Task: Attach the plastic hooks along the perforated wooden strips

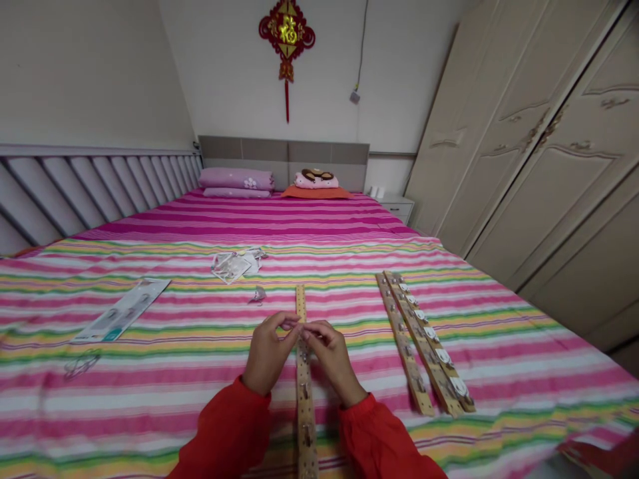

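Striped bedding (190, 392) extends on both sides of the perforated wooden strip (301, 386), whose near end reaches the lower picture edge, with bare cloth between it and the paired strips (412, 339) at right. Left hand (269, 346) and right hand (329, 349) meet above the strip, fingertips pinched together; whether a small part is gripped cannot be determined. Clear packaging (237, 265) and a blister card (124, 309) lie beyond and to the left.
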The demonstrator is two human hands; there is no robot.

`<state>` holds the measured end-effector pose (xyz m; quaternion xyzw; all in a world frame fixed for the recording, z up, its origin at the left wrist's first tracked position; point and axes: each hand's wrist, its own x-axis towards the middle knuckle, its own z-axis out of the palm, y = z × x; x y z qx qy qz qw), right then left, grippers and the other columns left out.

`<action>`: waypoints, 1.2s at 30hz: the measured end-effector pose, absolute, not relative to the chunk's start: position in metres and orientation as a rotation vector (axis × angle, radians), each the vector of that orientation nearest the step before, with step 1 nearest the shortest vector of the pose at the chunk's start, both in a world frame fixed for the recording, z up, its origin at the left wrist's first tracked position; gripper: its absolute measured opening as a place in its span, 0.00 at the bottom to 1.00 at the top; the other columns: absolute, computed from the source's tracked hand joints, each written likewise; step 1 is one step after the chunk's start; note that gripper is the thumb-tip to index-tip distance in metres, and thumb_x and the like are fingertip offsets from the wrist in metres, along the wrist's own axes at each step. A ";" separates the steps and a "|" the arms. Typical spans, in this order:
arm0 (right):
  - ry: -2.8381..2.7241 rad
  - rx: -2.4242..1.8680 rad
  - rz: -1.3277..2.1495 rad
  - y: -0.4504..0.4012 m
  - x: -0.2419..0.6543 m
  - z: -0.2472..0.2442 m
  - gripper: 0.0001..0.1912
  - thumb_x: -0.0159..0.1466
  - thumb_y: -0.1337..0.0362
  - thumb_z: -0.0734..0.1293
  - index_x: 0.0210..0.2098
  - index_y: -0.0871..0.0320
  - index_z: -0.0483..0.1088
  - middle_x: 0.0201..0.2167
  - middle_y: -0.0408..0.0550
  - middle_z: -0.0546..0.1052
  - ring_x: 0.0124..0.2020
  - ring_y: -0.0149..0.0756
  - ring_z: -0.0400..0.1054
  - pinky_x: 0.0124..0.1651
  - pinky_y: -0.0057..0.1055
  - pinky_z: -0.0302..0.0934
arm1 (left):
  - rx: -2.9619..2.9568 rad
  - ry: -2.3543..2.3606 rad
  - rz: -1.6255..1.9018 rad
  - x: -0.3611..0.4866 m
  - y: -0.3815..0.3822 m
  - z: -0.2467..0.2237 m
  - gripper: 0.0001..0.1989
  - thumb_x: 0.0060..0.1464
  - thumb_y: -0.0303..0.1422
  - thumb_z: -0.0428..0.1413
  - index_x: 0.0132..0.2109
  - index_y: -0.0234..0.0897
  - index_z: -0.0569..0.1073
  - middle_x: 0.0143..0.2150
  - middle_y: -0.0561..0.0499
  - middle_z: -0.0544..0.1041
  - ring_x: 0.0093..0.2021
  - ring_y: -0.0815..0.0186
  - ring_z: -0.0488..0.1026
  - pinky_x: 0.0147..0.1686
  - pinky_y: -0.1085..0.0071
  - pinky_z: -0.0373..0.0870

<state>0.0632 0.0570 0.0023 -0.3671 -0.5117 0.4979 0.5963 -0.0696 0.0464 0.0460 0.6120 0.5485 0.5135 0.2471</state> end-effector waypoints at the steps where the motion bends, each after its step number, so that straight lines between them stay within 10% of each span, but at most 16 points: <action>1: -1.201 -0.854 1.142 0.057 0.064 0.003 0.09 0.52 0.59 0.72 0.31 0.55 0.78 0.31 0.46 0.76 0.33 0.36 0.69 0.36 0.30 0.64 | 1.613 1.463 1.405 -0.070 0.049 0.047 0.09 0.43 0.36 0.60 0.33 0.38 0.76 0.30 0.50 0.77 0.33 0.62 0.72 0.36 0.69 0.67; 10: -0.934 -0.887 1.431 0.077 0.067 -0.018 0.16 0.46 0.55 0.75 0.28 0.60 0.76 0.16 0.41 0.73 0.17 0.29 0.64 0.24 0.28 0.61 | 1.227 1.231 1.348 -0.073 0.068 0.012 0.17 0.38 0.41 0.63 0.35 0.34 0.76 0.32 0.47 0.79 0.35 0.62 0.75 0.38 0.67 0.71; 36: -0.947 -1.019 1.326 0.109 0.057 -0.063 0.09 0.44 0.64 0.71 0.26 0.61 0.76 0.16 0.41 0.73 0.18 0.28 0.62 0.22 0.25 0.55 | 1.141 1.408 1.326 -0.074 0.103 -0.050 0.13 0.34 0.36 0.60 0.30 0.33 0.76 0.24 0.51 0.76 0.26 0.65 0.73 0.29 0.70 0.68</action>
